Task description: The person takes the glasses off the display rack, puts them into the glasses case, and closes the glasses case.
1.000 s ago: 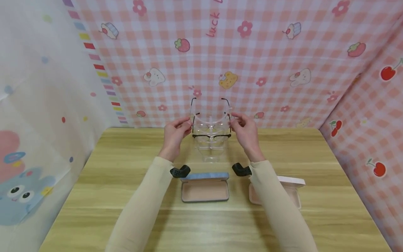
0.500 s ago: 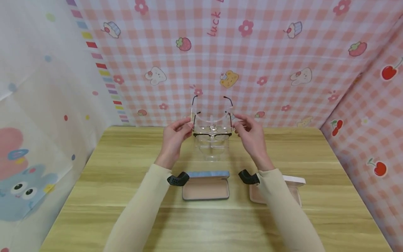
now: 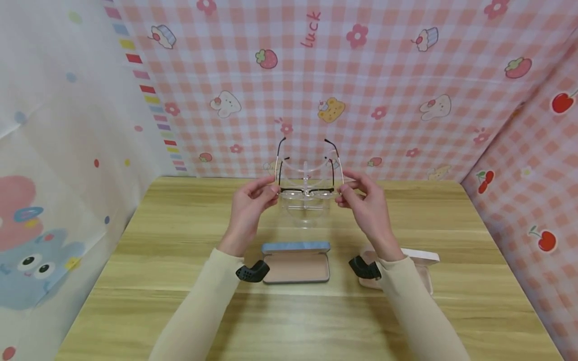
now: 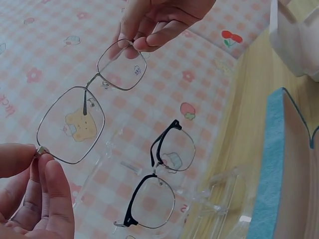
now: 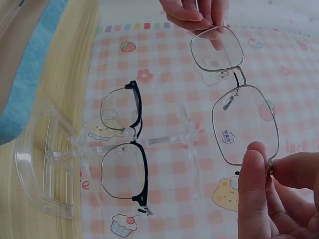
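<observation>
My left hand (image 3: pixel 246 213) and right hand (image 3: pixel 371 213) each pinch one hinge end of a pair of thin silver-rimmed eyeglasses (image 4: pixel 91 81). Their temples are unfolded, with dark tips pointing toward the back wall. In both wrist views these eyeglasses are apart from the clear display stand (image 5: pixel 22 162). A second pair, black half-rim eyeglasses (image 5: pixel 145 172), sits on that stand below the silver pair. From the head view the two pairs overlap, and the clear stand is hard to make out behind them.
An open blue eyeglass case (image 3: pixel 295 246) lies in front of the stand. To its right, a white-lidded open case (image 3: pixel 424 256) is partly covered by my right forearm. Checked cloth (image 3: pixel 271 90) hangs behind the wooden table (image 3: pixel 289 321).
The silver eyeglasses have come off the stand's upper part and toward me, now overlapping the black pair in view. Both hands came along, the right one also shifting a little rightward.
</observation>
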A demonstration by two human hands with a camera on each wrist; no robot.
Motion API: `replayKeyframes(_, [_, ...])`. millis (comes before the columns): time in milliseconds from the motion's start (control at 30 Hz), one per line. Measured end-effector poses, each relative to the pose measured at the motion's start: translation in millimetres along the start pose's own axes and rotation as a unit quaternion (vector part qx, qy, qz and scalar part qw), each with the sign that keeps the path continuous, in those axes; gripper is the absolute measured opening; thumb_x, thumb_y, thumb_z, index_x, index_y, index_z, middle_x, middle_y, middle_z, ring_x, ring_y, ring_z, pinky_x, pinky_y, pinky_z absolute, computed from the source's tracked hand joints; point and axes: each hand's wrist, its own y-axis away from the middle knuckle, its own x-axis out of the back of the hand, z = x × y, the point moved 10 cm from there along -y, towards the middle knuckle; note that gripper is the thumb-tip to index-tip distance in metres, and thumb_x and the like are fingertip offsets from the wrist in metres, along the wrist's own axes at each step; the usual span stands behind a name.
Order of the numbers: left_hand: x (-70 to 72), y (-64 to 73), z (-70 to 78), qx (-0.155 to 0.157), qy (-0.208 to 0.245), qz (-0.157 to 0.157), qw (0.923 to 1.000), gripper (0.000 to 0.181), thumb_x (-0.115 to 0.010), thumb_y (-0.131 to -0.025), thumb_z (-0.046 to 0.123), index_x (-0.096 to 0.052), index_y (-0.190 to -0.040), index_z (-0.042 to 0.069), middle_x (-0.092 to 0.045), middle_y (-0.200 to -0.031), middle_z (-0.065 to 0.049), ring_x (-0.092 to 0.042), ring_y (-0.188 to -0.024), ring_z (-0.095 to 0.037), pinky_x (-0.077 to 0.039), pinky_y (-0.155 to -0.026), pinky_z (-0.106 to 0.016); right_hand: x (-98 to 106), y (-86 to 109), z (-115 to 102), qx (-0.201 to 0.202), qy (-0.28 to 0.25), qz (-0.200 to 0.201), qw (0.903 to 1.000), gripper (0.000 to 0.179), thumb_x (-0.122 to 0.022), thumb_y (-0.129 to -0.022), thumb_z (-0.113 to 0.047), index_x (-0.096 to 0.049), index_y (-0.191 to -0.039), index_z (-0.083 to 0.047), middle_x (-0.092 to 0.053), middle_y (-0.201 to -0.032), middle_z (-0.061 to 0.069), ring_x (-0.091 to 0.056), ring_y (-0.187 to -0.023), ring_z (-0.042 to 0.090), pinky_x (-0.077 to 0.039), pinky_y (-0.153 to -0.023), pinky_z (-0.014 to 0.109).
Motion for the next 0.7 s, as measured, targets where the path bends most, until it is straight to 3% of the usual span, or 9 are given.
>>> replayKeyframes(267, [-1.1, 10.8, -0.4, -0.018, -0.003, -0.015, 0.9997, 0.035, -0.065, -0.099, -0.004, -0.06, -0.133, -0.011, -0.071, -0.097, -0.005, -0.07, -0.09, -0.016, -0.061, -0.088, -0.032, 2, 10.5, -3, 0.015, -0.002, -0.007, 0.9999, 0.037, -0.06, -0.103, -0.004, -0.059, -0.14, 0.001, -0.068, -0.099, 0.015, -0.073, -0.079, 0.014, -0.064, -0.078, 0.032])
replayKeyframes(500, [0.6, 18.7, -4.7, -0.018, -0.012, -0.01, 0.9997, 0.032, -0.065, -0.098, -0.006, -0.064, -0.13, -0.01, -0.072, -0.098, -0.005, -0.071, -0.093, -0.019, -0.061, -0.086, -0.029, 4, 21.0, -1, 0.008, 0.012, -0.013, 0.9998, 0.034, -0.061, -0.102, -0.005, -0.058, -0.135, 0.003, -0.065, -0.11, 0.03, -0.073, -0.082, 0.017, -0.063, -0.08, 0.031])
replayKeyframes(700, [1.4, 23.2, -3.5, -0.031, -0.021, -0.007, 0.9993, 0.033, -0.065, -0.097, -0.006, -0.062, -0.129, -0.012, -0.071, -0.098, -0.005, -0.071, -0.09, -0.017, -0.062, -0.085, -0.03, 4, 25.9, -2, 0.015, 0.022, -0.018, 0.9995, 0.035, -0.065, -0.101, -0.008, -0.058, -0.134, 0.002, -0.065, -0.11, 0.027, -0.074, -0.084, 0.022, -0.063, -0.081, 0.031])
